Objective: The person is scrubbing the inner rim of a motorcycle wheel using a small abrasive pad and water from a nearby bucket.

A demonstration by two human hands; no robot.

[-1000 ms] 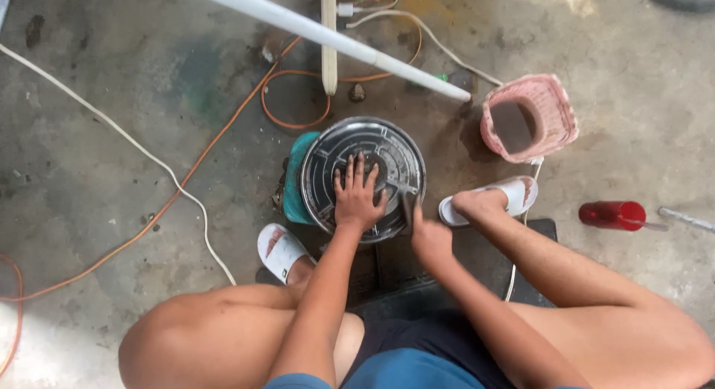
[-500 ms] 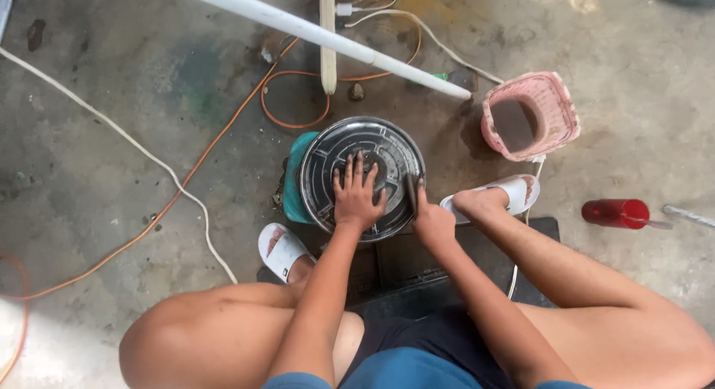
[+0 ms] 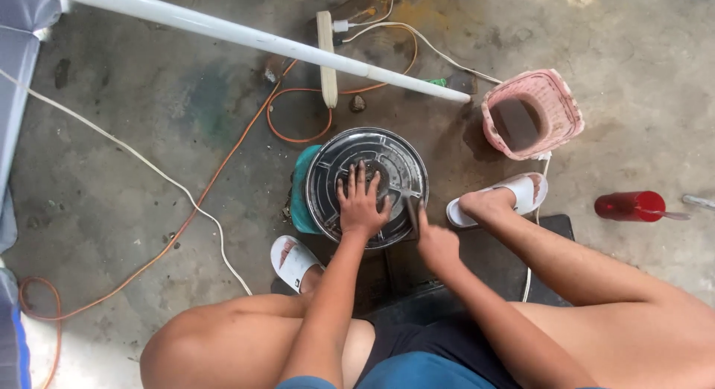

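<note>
glossy metal disc [image 3: 366, 186], rough concrete floor [image 3: 149, 136]

You get soft, even daylight; no hard shadows on concrete floor [image 3: 149, 150]. Faint dark patch beside pink basket [image 3: 532, 113]. Mild sheen on metal fan grille [image 3: 328, 176] and white pipe [image 3: 223, 33]. Focus sharp centre; slight wide-angle stretch at edges.

A stained concrete floor [image 3: 134, 136] carries everything. A round metal pan [image 3: 395, 154] sits under the left fingers [image 3: 356, 182], on a teal base [image 3: 300, 191]. Beyond the fingertips lie a white pipe [image 3: 246, 37], a power strip [image 3: 326, 57] and an orange cord [image 3: 223, 162]. Right of the fingers stand a pink basket [image 3: 555, 98] and red bottle [image 3: 629, 206].
</note>
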